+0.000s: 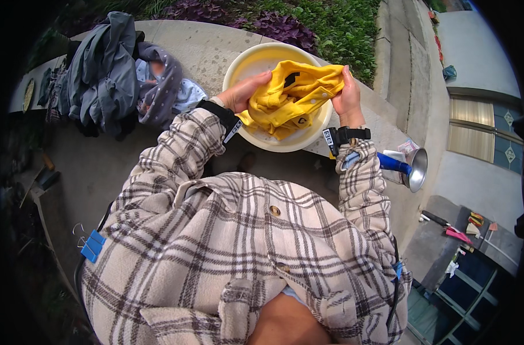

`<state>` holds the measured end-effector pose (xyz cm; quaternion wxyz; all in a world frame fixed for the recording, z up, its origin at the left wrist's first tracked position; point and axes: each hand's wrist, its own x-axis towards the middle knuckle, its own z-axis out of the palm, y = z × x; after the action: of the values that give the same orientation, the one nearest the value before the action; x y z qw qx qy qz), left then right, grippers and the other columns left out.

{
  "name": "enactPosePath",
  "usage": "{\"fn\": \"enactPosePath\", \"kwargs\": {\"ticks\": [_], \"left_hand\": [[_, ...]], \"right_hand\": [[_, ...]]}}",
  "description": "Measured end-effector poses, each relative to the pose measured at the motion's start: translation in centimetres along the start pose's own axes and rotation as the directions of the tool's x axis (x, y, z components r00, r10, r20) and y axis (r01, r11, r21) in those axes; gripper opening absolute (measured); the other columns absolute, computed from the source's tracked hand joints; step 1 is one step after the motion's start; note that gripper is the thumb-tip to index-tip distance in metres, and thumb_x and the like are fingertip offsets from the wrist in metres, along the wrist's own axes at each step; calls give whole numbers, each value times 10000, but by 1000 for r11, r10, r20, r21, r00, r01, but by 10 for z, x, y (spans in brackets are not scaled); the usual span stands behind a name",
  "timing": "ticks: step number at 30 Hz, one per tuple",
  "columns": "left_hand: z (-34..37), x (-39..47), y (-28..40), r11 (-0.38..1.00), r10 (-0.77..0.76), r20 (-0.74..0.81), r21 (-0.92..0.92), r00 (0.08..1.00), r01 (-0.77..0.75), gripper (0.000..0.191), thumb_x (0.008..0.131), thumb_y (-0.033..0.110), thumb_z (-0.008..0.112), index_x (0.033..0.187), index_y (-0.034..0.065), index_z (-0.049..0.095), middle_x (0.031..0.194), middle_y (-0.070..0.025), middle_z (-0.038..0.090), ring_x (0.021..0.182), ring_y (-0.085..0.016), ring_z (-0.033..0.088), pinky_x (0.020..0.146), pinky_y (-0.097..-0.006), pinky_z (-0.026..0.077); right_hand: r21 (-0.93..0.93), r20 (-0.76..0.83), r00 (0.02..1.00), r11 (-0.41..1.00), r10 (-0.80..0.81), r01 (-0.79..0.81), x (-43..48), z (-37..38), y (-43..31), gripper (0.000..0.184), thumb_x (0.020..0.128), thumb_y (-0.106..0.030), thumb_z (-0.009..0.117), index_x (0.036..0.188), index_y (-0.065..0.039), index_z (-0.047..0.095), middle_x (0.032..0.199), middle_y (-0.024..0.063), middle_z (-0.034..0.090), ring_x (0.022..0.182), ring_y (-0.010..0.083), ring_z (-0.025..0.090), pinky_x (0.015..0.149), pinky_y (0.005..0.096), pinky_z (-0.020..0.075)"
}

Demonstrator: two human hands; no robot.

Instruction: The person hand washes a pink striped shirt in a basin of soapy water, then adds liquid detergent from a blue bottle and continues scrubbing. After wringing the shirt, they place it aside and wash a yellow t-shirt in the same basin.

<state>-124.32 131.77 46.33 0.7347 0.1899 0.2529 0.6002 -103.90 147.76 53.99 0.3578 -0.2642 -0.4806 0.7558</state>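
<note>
A bunched yellow garment (283,103) with white snap buttons hangs between my two hands. My left hand (249,89) grips its left side, thumb on top. At the opposite end my right hand (347,95) holds the fabric near the buttoned band. Below the cloth stands a round cream plastic basin (244,60); its inside is partly hidden by the garment. The lower folds hang down into the basin's opening, and I cannot tell whether they touch its bottom. Both wrists wear black straps with printed tags.
The basin rests on a concrete ledge (193,47). A heap of grey and patterned clothes (100,82) lies to the left. On the right are a blue bottle (393,164) and a metal bowl (417,170). Plants (348,30) grow beyond the ledge.
</note>
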Motion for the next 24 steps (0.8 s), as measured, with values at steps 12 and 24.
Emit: {"fn": "enactPosePath", "kwargs": {"ticks": [12,24], "left_hand": [[-24,40,-77,215,661,-81,973,746,-85,280,834,160,634,1019,6,491,932,-211,596,892,-373,584,765,-403,462],[-45,70,-98,-88,-23,-161,983,987,159,497,709,121,703,1104,-13,433,1143,-247,550,1078,-390,541,885,-414,447]], "right_hand": [[-902,244,955,323,-169,288,-5,-4,100,574,749,-180,735,1168,-16,379,1114,189,499,1036,323,530,902,375,436],[-922,349,888,-61,299,383,6,-61,181,777,785,-61,589,1460,-170,220,1198,228,345,1097,385,458,964,406,403]]}}
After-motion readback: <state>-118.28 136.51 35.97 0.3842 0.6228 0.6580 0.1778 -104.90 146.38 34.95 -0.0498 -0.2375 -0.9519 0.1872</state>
